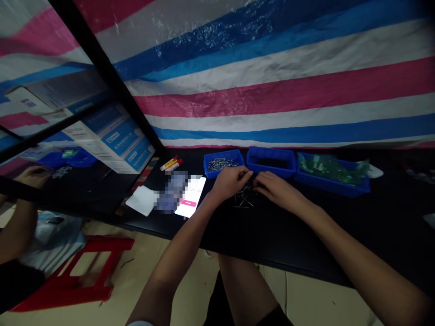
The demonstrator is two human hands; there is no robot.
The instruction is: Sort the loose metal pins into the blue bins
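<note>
My left hand [231,182] and my right hand [275,190] sit close together on a black table [272,235], fingertips almost meeting. Below them lies a small scatter of thin metal pins [243,198]. I cannot tell whether either hand holds a pin. Just beyond my left hand, a blue plastic bin [224,156] holds a heap of similar pins. Behind my right hand stands an empty-looking blue bin [271,156], and further right a blue bin [331,186] holds green circuit boards [331,168].
On the table's left are a lit phone [193,197], a white cloth [142,200] and a yellow tube [169,163]. A striped tarpaulin [272,99] hangs behind. Far left are a co-worker's arm [20,226] and a red stool [78,276].
</note>
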